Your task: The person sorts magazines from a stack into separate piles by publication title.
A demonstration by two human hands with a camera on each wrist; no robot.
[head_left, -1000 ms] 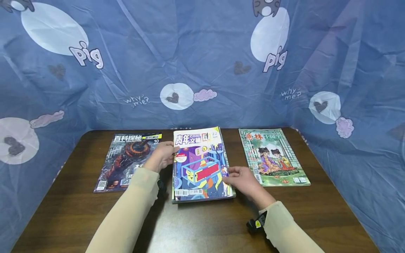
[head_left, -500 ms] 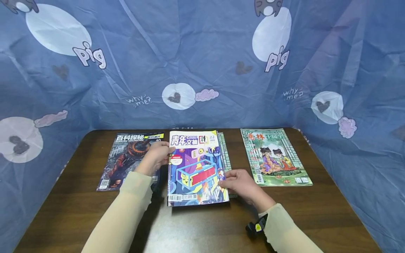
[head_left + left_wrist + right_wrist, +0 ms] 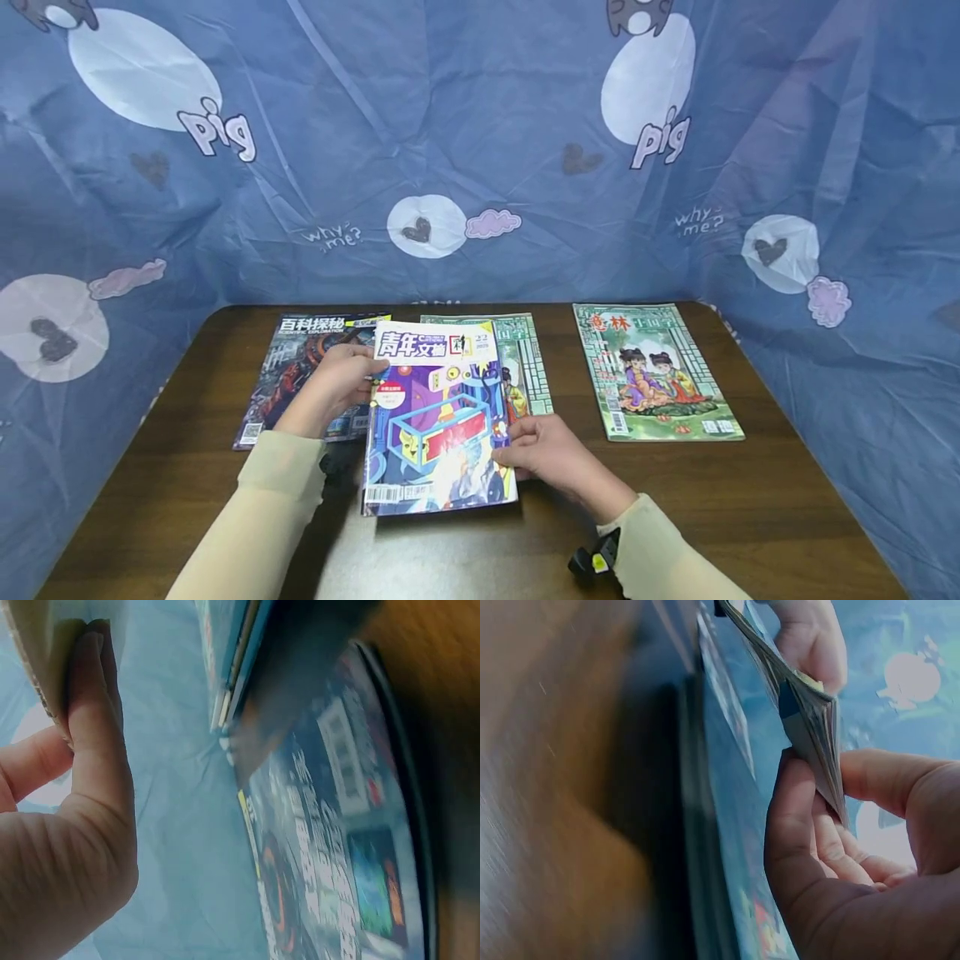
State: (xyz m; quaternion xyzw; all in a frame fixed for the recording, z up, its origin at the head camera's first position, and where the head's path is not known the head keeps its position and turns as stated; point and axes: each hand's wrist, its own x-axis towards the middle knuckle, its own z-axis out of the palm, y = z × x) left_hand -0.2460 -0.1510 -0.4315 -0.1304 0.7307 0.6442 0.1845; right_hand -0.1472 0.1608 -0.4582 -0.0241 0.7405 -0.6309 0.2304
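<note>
A magazine with a purple cartoon cover (image 3: pixel 438 417) is held up off the table between both hands, tilted toward the head camera. My left hand (image 3: pixel 341 385) pinches its left edge near the title; in the left wrist view the left thumb (image 3: pixel 94 727) and a finger grip the page edges. At the lower right edge my right hand (image 3: pixel 547 454) pinches it, and the right wrist view shows the thumb and fingers on either side of its pages (image 3: pixel 821 739). Behind and partly under it in the head view is a green-covered magazine (image 3: pixel 536 367) in the middle of the table.
A dark magazine with a mechanical picture (image 3: pixel 262 400) lies at the left, partly hidden by the left hand. Another green magazine (image 3: pixel 660 375) with two cartoon figures lies at the right. The brown wooden table (image 3: pixel 750 517) ends at a blue patterned cloth (image 3: pixel 480 108).
Both hands have lifted the purple magazine off the middle pile and moved it left and toward the person. The green magazine beneath has come into view.
</note>
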